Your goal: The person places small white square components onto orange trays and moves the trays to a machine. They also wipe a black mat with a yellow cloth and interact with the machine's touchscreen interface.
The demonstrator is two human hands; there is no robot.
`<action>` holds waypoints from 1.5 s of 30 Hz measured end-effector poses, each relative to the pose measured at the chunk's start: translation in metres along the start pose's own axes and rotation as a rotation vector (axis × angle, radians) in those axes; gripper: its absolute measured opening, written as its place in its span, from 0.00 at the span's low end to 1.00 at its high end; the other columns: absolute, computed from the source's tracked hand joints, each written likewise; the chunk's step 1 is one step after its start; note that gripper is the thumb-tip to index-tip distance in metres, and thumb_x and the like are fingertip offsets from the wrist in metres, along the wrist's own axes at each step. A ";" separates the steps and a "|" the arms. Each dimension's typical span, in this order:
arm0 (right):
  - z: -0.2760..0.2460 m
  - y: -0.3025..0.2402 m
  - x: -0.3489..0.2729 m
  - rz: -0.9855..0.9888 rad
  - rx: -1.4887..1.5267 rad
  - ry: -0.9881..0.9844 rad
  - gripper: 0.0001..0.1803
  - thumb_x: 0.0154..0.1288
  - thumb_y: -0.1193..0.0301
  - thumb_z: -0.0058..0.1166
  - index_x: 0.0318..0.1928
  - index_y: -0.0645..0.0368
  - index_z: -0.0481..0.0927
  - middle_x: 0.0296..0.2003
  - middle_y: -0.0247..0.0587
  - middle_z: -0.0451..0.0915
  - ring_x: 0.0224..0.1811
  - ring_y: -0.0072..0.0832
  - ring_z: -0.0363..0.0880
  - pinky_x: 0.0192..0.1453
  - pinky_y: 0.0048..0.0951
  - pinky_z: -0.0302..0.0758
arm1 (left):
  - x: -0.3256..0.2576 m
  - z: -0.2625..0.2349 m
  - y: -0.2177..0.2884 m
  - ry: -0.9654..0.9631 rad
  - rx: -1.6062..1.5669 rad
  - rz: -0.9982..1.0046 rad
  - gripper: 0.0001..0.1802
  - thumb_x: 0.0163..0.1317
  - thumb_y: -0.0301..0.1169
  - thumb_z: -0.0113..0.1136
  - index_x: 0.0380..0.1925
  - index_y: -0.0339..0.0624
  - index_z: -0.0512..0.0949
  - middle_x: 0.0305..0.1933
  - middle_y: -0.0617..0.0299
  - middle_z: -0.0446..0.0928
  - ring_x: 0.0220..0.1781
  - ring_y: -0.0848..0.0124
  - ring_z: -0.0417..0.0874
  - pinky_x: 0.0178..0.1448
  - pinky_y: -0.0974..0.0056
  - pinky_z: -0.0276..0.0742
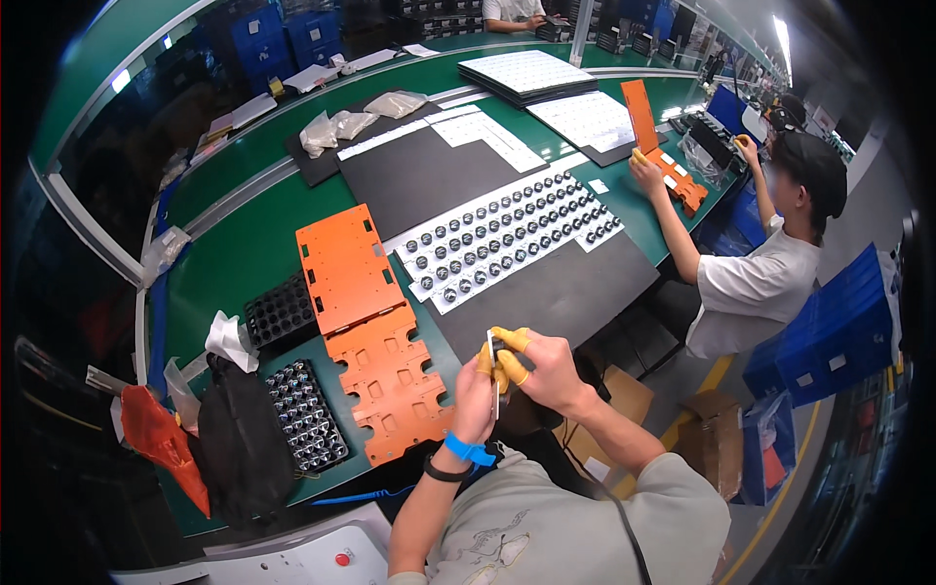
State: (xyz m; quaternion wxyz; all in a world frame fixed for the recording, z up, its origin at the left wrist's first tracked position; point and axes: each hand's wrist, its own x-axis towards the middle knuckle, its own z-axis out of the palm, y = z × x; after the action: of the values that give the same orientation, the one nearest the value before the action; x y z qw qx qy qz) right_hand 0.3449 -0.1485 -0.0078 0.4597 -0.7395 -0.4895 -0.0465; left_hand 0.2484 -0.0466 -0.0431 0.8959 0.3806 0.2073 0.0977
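Person's own outfit, as visible: one short-sleeved T-shirt of pale grey-green fabric [575, 507], with a thin-line drawing in dark and yellowish tones [502, 548] printed on the front; right sleeve [684, 492] loose, ending above the elbow. Left wrist: one bright blue strap [469, 451] and, just beside it toward the elbow, one narrow black rounded band [446, 475]. Left hand [473, 398] and right hand [551, 375]: yellow fingertip covers [514, 368], close-fitting, rounded at the ends; forearms uncovered. One slim black cable [625, 522], lying along the shirt.
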 end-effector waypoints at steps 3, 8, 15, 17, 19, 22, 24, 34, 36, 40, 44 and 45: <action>-0.007 0.012 0.002 0.082 0.151 -0.005 0.15 0.63 0.77 0.59 0.50 0.67 0.80 0.37 0.49 0.83 0.36 0.39 0.85 0.40 0.30 0.80 | 0.018 -0.003 -0.006 -0.021 0.058 0.006 0.16 0.77 0.40 0.43 0.43 0.42 0.76 0.25 0.71 0.71 0.21 0.82 0.68 0.23 0.75 0.64; 0.003 0.025 -0.001 0.366 0.675 0.070 0.15 0.67 0.77 0.57 0.54 0.67 0.78 0.46 0.43 0.83 0.47 0.28 0.83 0.52 0.28 0.80 | 0.033 0.003 -0.014 0.087 0.294 0.307 0.12 0.76 0.33 0.48 0.38 0.37 0.77 0.26 0.69 0.75 0.23 0.84 0.69 0.26 0.74 0.64; 0.013 0.064 -0.004 0.358 0.677 0.062 0.12 0.73 0.74 0.50 0.51 0.67 0.79 0.44 0.33 0.80 0.45 0.19 0.77 0.50 0.22 0.73 | 0.039 -0.002 0.013 0.095 1.155 0.732 0.07 0.68 0.32 0.56 0.38 0.38 0.76 0.19 0.46 0.76 0.22 0.50 0.78 0.24 0.55 0.71; 0.012 0.071 0.001 0.325 0.642 0.133 0.11 0.71 0.75 0.51 0.50 0.66 0.80 0.42 0.31 0.79 0.42 0.17 0.76 0.48 0.21 0.73 | 0.036 -0.007 0.030 0.004 1.444 0.765 0.08 0.68 0.33 0.57 0.36 0.39 0.75 0.19 0.47 0.76 0.24 0.48 0.79 0.25 0.53 0.73; 0.009 0.077 0.010 0.318 0.469 0.182 0.11 0.70 0.76 0.53 0.50 0.64 0.81 0.41 0.31 0.79 0.39 0.17 0.76 0.44 0.22 0.74 | 0.036 -0.017 0.031 -0.148 1.722 0.942 0.06 0.63 0.31 0.57 0.34 0.40 0.75 0.19 0.56 0.76 0.22 0.58 0.82 0.24 0.57 0.75; 0.000 0.099 0.017 0.158 -0.106 0.220 0.14 0.62 0.77 0.59 0.50 0.61 0.81 0.36 0.39 0.77 0.31 0.27 0.74 0.37 0.28 0.74 | 0.032 -0.026 0.025 -0.387 1.950 1.124 0.06 0.57 0.28 0.56 0.34 0.40 0.76 0.20 0.65 0.76 0.22 0.69 0.82 0.24 0.64 0.77; -0.006 0.117 0.015 0.159 -0.356 0.225 0.16 0.59 0.75 0.61 0.49 0.60 0.81 0.37 0.42 0.76 0.30 0.33 0.73 0.36 0.32 0.74 | 0.030 -0.029 0.015 -0.492 1.945 1.169 0.08 0.57 0.27 0.57 0.37 0.39 0.77 0.20 0.64 0.76 0.21 0.69 0.82 0.24 0.65 0.77; -0.046 0.193 0.004 0.412 -0.637 0.354 0.15 0.60 0.71 0.60 0.48 0.59 0.80 0.41 0.46 0.78 0.45 0.43 0.77 0.49 0.41 0.75 | 0.055 -0.023 -0.018 -0.228 1.036 0.747 0.08 0.63 0.27 0.61 0.41 0.38 0.82 0.25 0.57 0.82 0.19 0.77 0.75 0.23 0.69 0.68; -0.051 0.212 0.004 0.363 -0.623 0.386 0.14 0.59 0.71 0.60 0.46 0.60 0.81 0.40 0.46 0.78 0.45 0.44 0.77 0.49 0.41 0.75 | 0.063 -0.020 -0.011 -0.096 0.838 0.539 0.08 0.63 0.24 0.59 0.41 0.36 0.83 0.26 0.54 0.83 0.20 0.78 0.75 0.24 0.68 0.68; -0.052 0.217 0.009 0.344 -0.631 0.344 0.14 0.56 0.71 0.63 0.43 0.61 0.82 0.39 0.44 0.77 0.45 0.41 0.75 0.51 0.39 0.71 | 0.074 -0.033 -0.009 -0.005 0.710 0.365 0.09 0.63 0.21 0.56 0.40 0.32 0.82 0.23 0.62 0.80 0.21 0.84 0.67 0.23 0.70 0.60; -0.056 0.221 0.014 0.298 -0.704 0.355 0.15 0.54 0.72 0.65 0.43 0.61 0.82 0.39 0.43 0.76 0.46 0.40 0.74 0.50 0.38 0.68 | 0.073 -0.030 -0.005 -0.024 0.633 0.300 0.09 0.66 0.21 0.54 0.42 0.32 0.82 0.23 0.71 0.76 0.21 0.86 0.64 0.22 0.72 0.56; -0.057 0.223 0.017 0.287 -0.724 0.363 0.15 0.54 0.71 0.65 0.43 0.61 0.82 0.39 0.43 0.76 0.46 0.39 0.73 0.50 0.38 0.68 | 0.072 -0.029 -0.004 -0.024 0.625 0.291 0.09 0.67 0.21 0.54 0.42 0.33 0.82 0.22 0.71 0.75 0.20 0.87 0.64 0.22 0.73 0.56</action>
State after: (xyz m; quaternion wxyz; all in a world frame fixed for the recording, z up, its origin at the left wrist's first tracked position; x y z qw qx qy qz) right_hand 0.5459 -0.2000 -0.1079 0.2509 -0.8935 -0.2450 -0.2804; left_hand 0.3003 -0.0068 -0.0855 0.7149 0.6636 0.1599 0.1518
